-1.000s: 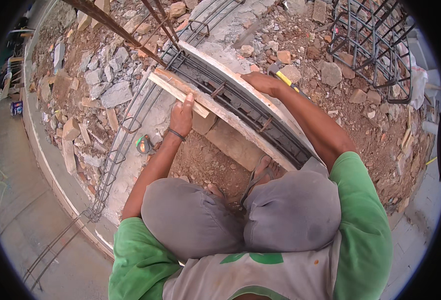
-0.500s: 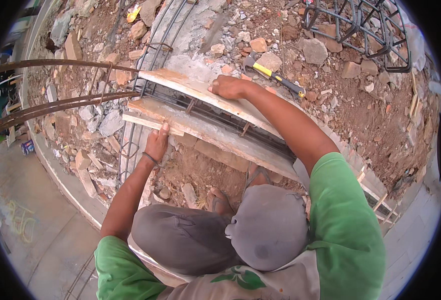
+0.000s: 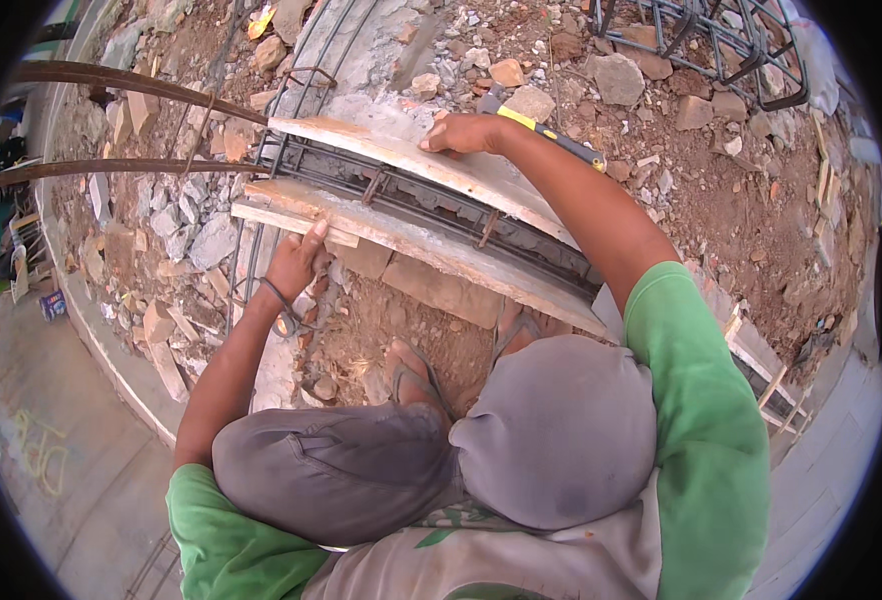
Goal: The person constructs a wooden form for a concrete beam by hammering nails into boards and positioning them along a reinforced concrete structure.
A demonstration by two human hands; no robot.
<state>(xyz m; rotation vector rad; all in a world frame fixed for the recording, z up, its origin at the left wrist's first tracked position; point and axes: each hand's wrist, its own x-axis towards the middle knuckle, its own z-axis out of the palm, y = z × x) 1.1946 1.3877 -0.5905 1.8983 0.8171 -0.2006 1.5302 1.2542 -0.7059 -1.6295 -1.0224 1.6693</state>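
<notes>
My left hand [image 3: 297,264] pinches a short wooden strip [image 3: 266,219], thumb on top, against the near side of the near formwork board [image 3: 441,263]. My right hand [image 3: 461,133] curls its fingers over the upper edge of the far formwork board [image 3: 386,146]. Both boards stand on edge, roughly parallel, slanting down to the right. Between them runs a steel rebar cage [image 3: 424,206] with rusty cross ties. Just beyond my right forearm lies a hammer [image 3: 558,141] with a yellow and black handle, partly hidden by the arm.
Two long rusty bars [image 3: 111,170] reach in from the left to the boards' ends. Stones and broken rubble [image 3: 216,240] cover the ground. A bent rebar cage [image 3: 711,45] lies at the far right. My sandalled feet [image 3: 416,375] are on soil near the near board.
The view has shifted slightly, and my knees have spread a little apart. Both hands keep their grip on the strip and the far board.
</notes>
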